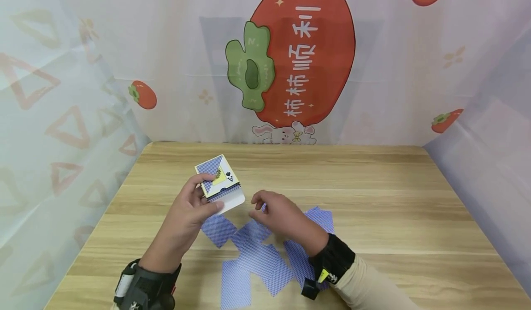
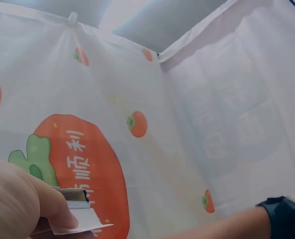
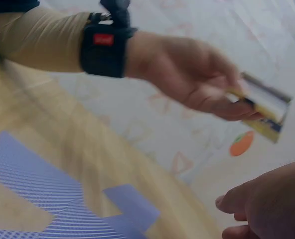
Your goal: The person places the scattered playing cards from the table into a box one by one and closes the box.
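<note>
My left hand (image 1: 192,204) grips a playing-card box (image 1: 217,176), its thumb on the white flap, which hangs open. The box has a blue checked and yellow face with an ace of spades print. White card edges (image 2: 77,204) show in its mouth in the left wrist view. To the right of the flap and apart from it, my right hand (image 1: 280,213) hovers with loosely bent fingers and a gap between thumb and forefinger, nothing in it. Below both hands, blue-checked playing cards (image 1: 257,254) lie spread and overlapping on the table; the right forearm hides part of them.
The wooden table (image 1: 394,199) reaches back to a white curtain (image 1: 174,56) printed with persimmons. More curtain hangs along both sides. Black bands with small devices sit on the left wrist (image 1: 147,284) and the right wrist (image 1: 332,259).
</note>
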Demonstrator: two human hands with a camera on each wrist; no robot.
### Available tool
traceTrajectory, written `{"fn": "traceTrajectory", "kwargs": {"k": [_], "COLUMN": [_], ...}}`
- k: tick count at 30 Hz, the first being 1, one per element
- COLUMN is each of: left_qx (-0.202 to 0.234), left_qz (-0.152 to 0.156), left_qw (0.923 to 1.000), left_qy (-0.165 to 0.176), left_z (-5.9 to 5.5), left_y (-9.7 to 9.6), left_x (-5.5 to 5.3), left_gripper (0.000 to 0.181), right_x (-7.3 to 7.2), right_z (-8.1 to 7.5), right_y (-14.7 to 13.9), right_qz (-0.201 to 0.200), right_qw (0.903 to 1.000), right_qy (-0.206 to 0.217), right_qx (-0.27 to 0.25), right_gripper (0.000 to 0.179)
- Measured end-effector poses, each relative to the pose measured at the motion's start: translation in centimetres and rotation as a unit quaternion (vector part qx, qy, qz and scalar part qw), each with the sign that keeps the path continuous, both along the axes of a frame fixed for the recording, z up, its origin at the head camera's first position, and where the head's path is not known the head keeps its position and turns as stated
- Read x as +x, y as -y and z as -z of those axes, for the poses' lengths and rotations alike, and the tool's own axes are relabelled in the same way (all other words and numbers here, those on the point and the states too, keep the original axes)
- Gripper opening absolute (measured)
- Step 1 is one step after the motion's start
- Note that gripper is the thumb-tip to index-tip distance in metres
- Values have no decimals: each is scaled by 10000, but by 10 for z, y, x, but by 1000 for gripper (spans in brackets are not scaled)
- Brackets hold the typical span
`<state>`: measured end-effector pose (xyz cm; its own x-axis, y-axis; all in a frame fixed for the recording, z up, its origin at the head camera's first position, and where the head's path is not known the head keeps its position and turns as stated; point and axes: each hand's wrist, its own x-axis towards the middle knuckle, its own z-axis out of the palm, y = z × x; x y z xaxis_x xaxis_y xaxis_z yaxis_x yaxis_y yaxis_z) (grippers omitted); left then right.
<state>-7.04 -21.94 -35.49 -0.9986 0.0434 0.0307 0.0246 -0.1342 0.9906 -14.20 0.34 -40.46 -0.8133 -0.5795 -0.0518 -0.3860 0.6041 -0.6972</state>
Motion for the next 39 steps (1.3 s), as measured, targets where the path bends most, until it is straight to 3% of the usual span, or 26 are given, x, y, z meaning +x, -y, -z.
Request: {"fn": "traceTrajectory", "kwargs": {"k": [3, 6, 9, 11, 13, 19, 23, 26, 31, 35, 39], "left_qx": [26, 78, 113, 142, 179, 224, 192, 222, 297, 332, 328], "left_qz": [10, 18, 41, 46, 30, -2, 24, 80, 112, 94, 86], "left_qw": [10000, 9999, 9999, 9998, 9998, 9997, 9998, 9997, 9993, 9992, 9993], "left_qy": [-48, -81, -104, -117, -120, -36, -2, -61, -181, -197, -179], "left_z": [-1, -2, -2, -2, -3, -4, -4, -5, -5, -4, -3], "left_y": [1, 3, 4, 4, 4, 3, 4, 5, 5, 4, 4], "left_x": [0, 0, 0, 0, 0, 1, 2, 2, 2, 2, 1], "left_gripper": [57, 57, 57, 56, 56, 56, 57, 57, 56, 55, 55], "right_x": [0, 1, 4, 8, 13, 30, 41, 47, 58, 64, 66], "right_z": [14, 25, 31, 33, 34, 36, 30, 21, 6, 0, -2], "right_y": [15, 33, 54, 68, 82, 110, 115, 113, 103, 94, 87], "right_qz": [-326, -669, -838, -948, -1061, -1635, -2506, -3098, -3661, -3770, -3849], "right_qw": [9986, 9917, 9766, 9613, 9515, 9438, 9160, 8896, 8538, 8410, 8359], "right_qy": [-62, -659, -1358, -1750, -1843, -1811, -2150, -2269, -2379, -2520, -2339], "right_qx": [419, 879, 1444, 1903, 2224, 2229, 2277, 2473, 2836, 2950, 3136], "right_gripper": [37, 38, 40, 48, 58, 67, 73, 66, 58, 42, 37]}}
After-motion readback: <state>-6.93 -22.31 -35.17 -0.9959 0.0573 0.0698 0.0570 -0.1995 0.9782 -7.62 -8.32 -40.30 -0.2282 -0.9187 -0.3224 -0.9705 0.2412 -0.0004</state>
